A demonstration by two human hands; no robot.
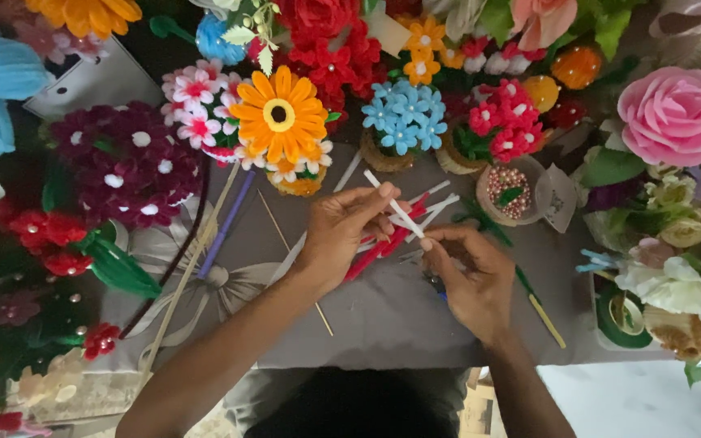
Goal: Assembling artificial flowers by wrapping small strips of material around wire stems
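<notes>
Grey worktop [383, 316] at frame centre, ringed by craft flowers. Left hand [342, 231] and right hand [472, 280] both pinch white pipe cleaner [395, 205] just above centre; long axis diagonal, upper-left end free, lower-right end at right fingertips. Red pipe cleaners [383, 243] beneath.

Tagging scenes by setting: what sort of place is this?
Likely a handmade-flower craft table. Fuzzy pipe-cleaner flowers, such as the orange daisy-shaped flower and the blue flower cluster in a small woven pot, ring a grey cloth-covered table; both hands hold a white stem.
</notes>
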